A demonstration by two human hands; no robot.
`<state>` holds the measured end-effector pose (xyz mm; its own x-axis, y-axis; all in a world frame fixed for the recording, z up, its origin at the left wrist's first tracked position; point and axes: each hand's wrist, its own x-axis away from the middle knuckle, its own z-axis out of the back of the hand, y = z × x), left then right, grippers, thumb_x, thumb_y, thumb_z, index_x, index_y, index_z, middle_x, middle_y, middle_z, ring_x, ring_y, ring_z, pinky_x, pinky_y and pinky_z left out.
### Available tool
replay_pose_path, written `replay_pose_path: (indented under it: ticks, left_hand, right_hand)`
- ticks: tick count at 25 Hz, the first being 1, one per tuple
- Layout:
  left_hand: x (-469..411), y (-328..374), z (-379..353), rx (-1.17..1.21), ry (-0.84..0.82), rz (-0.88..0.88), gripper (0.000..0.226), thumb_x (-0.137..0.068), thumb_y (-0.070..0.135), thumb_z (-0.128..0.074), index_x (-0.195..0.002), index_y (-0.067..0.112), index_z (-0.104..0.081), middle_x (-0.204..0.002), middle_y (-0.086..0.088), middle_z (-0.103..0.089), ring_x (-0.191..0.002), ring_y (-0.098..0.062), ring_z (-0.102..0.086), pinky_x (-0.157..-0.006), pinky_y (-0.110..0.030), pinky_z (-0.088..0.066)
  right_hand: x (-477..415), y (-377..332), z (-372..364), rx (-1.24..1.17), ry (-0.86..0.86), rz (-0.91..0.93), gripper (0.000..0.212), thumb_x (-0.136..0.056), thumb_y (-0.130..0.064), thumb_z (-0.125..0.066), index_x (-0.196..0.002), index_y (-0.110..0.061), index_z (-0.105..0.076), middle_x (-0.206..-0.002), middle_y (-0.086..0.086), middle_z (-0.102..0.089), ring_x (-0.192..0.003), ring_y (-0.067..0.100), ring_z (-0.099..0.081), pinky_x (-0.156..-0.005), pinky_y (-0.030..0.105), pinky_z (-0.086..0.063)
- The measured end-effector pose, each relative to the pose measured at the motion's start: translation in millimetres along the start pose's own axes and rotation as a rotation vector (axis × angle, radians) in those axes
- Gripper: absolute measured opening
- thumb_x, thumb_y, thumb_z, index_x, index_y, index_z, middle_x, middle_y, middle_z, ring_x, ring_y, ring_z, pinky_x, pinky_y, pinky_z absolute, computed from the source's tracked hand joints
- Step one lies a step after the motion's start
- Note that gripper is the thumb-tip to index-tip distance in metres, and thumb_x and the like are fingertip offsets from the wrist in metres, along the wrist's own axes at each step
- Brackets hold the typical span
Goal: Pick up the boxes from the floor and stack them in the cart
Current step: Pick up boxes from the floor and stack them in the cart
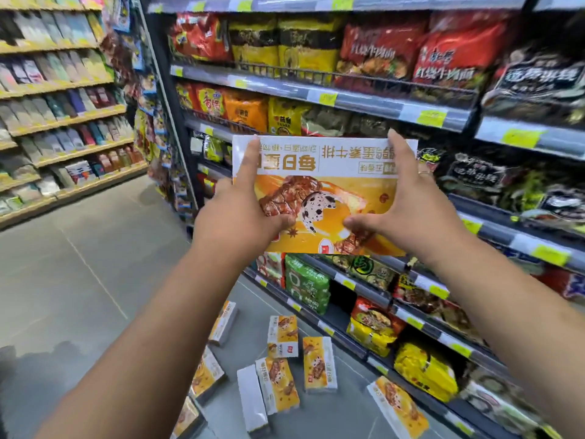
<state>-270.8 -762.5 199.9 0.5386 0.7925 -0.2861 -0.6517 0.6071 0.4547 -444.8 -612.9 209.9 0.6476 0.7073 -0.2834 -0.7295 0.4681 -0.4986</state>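
Note:
I hold one flat white-and-orange food box (326,191) up at chest height in front of the shelves, its print upside down to me. My left hand (243,213) grips its left edge, index finger stretched up the front and thumb on the lower face. My right hand (402,201) grips the right edge the same way. Several more boxes of the same kind (281,384) lie scattered on the grey floor below, near the foot of the shelving. No cart is in view.
Shelving (395,103) packed with instant-noodle bags runs along the right, close behind the held box. Another shelf wall (57,90) stands at the far left. Grey tiled aisle floor (88,248) stretches between them.

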Motion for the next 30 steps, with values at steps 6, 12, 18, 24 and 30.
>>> replay_pose_path:
  ticks: [6,12,18,24,30]
  left_hand:
    - [-8,32,-6,0.056,-0.131,-0.219,0.116,-0.074,0.057,-0.073,-0.144,0.050,0.020,-0.134,-0.017,-0.044,-0.096,-0.036,-0.060,-0.073,-0.042,-0.054]
    - [2,52,-12,0.075,-0.240,-0.403,0.117,-0.074,0.060,-0.072,-0.142,0.052,0.023,-0.133,-0.016,-0.044,-0.098,-0.037,-0.059,-0.078,-0.046,-0.053]
    - [36,92,-29,0.126,-0.335,-0.597,0.117,-0.072,0.062,-0.072,-0.143,0.051,0.020,-0.133,-0.016,-0.047,-0.104,-0.036,-0.058,-0.076,-0.040,-0.050]
    - [91,159,-49,0.168,-0.434,-0.778,0.118,-0.071,0.062,-0.073,-0.143,0.051,0.021,-0.133,-0.016,-0.047,-0.098,-0.035,-0.060,-0.075,-0.042,-0.053]
    - [174,254,-71,0.207,-0.514,-0.942,0.117,-0.071,0.062,-0.072,-0.143,0.051,0.020,-0.131,-0.017,-0.047,-0.093,-0.037,-0.062,-0.076,-0.045,-0.053]
  right_hand:
    - [36,9,29,0.090,0.111,-0.210,0.129,-0.061,-0.052,-0.084,-0.147,-0.050,0.012,-0.157,0.014,-0.020,-0.117,0.036,-0.054,-0.089,0.045,-0.047]
    - [91,10,43,0.138,0.220,-0.395,0.129,-0.061,-0.053,-0.083,-0.147,-0.050,0.012,-0.159,0.012,-0.017,-0.121,0.036,-0.053,-0.091,0.046,-0.047]
    - [160,24,68,0.188,0.327,-0.576,0.132,-0.057,-0.055,-0.085,-0.148,-0.046,0.010,-0.153,0.012,-0.030,-0.122,0.036,-0.050,-0.094,0.044,-0.045]
    - [240,49,107,0.217,0.409,-0.764,0.132,-0.059,-0.055,-0.084,-0.148,-0.046,0.013,-0.154,0.016,-0.026,-0.119,0.036,-0.052,-0.090,0.044,-0.046]
    - [331,99,170,0.258,0.510,-0.918,0.132,-0.057,-0.054,-0.085,-0.148,-0.046,0.010,-0.157,0.014,-0.022,-0.123,0.034,-0.051,-0.094,0.043,-0.045]
